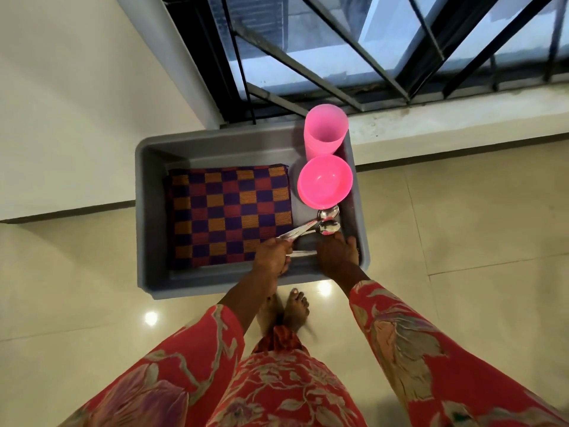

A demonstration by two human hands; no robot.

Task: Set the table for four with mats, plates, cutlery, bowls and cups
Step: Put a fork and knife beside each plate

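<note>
A person in a red floral garment bends over a grey plastic tub [147, 211] on the tiled floor [462, 226] below a barred window [369, 41]. The left hand [272, 257] grips the handles of steel spoons [326, 224], whose bowls lie toward the tub's right wall. The right hand [337, 254] reaches down into the tub's near right corner; its fingers are turned under and out of sight, so its grip cannot be told. More cutlery between the hands is blurred. A folded checked mat in purple, orange and red [231, 214] fills the tub's left side. A pink plastic bowl [324, 181] and a stack of pink plastic cups [324, 131] stand along the tub's right side, beyond the spoons.
</note>
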